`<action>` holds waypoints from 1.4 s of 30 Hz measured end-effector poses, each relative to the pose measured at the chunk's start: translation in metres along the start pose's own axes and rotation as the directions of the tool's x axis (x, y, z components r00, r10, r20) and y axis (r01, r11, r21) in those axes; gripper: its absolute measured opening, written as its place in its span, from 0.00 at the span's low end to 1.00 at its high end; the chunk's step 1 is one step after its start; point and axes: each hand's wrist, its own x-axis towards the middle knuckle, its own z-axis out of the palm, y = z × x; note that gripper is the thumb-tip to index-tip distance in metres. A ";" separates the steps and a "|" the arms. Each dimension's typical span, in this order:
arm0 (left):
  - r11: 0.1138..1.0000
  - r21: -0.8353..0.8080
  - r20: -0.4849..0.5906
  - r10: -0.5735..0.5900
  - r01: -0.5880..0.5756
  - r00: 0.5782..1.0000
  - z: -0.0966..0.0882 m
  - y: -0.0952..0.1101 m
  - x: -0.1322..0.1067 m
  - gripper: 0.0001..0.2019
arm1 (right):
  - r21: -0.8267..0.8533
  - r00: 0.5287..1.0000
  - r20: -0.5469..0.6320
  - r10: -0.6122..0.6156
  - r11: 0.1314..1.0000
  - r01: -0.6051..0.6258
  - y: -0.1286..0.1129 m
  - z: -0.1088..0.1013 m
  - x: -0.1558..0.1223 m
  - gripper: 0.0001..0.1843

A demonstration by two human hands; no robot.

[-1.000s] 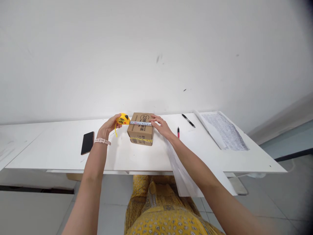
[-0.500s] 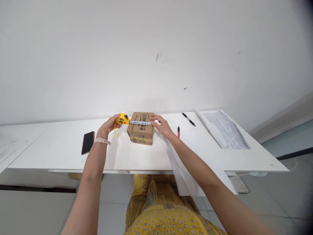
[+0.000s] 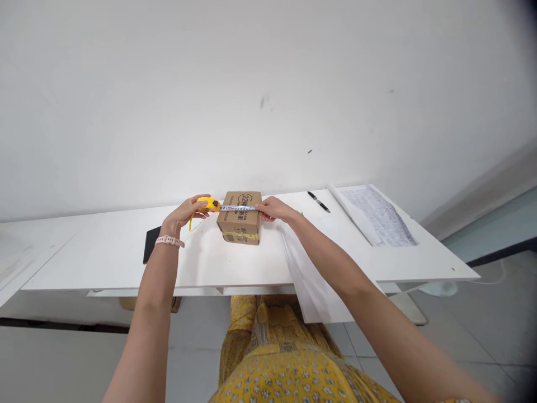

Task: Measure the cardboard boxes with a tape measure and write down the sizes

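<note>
A brown cardboard box [image 3: 240, 224] with dark printing and a yellow strip round its lower side stands on the white table. My left hand [image 3: 187, 211] is closed round a yellow tape measure [image 3: 208, 204] just left of the box, its yellow strap hanging down. The white blade [image 3: 237, 208] runs out of the case across the top of the box. At the box's right edge, my right hand [image 3: 273, 209] pinches the blade's end between thumb and fingers.
A black phone [image 3: 151, 245] lies left, partly behind my left forearm. Right of the box are a black pen [image 3: 319, 202], a printed sheet [image 3: 377, 215] and white paper [image 3: 310, 285] hanging over the table's front edge. The wall rises behind.
My right hand has gone from loosely spread fingers at the blade's end to a closed pinch on it. The whole view has shifted slightly. The red pen is now mostly hidden behind my right arm.
</note>
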 end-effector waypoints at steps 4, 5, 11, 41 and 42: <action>0.970 0.244 0.029 -0.007 0.000 1.000 0.002 0.017 -0.018 0.39 | -0.009 0.997 -0.049 0.052 0.999 -0.053 -0.006 0.001 -0.005 0.18; 0.948 0.319 0.054 -0.013 -0.005 0.998 0.004 0.023 -0.022 0.39 | -0.019 0.997 -0.057 0.056 0.998 -0.057 -0.007 0.000 -0.007 0.17; 0.791 0.610 0.174 -0.079 -0.045 0.981 0.018 0.055 -0.027 0.38 | -0.021 0.999 -0.039 0.037 0.999 -0.038 -0.010 -0.001 -0.008 0.18; 0.897 -0.440 -0.204 -0.145 0.042 0.968 0.154 -0.058 -0.145 0.26 | -0.427 0.776 -0.040 -0.630 0.713 0.556 0.020 0.015 -0.031 0.31; 0.864 -0.501 -0.220 -0.183 0.050 0.958 0.164 -0.070 -0.149 0.27 | -0.504 0.762 0.005 -0.648 0.656 0.562 0.032 0.022 -0.024 0.35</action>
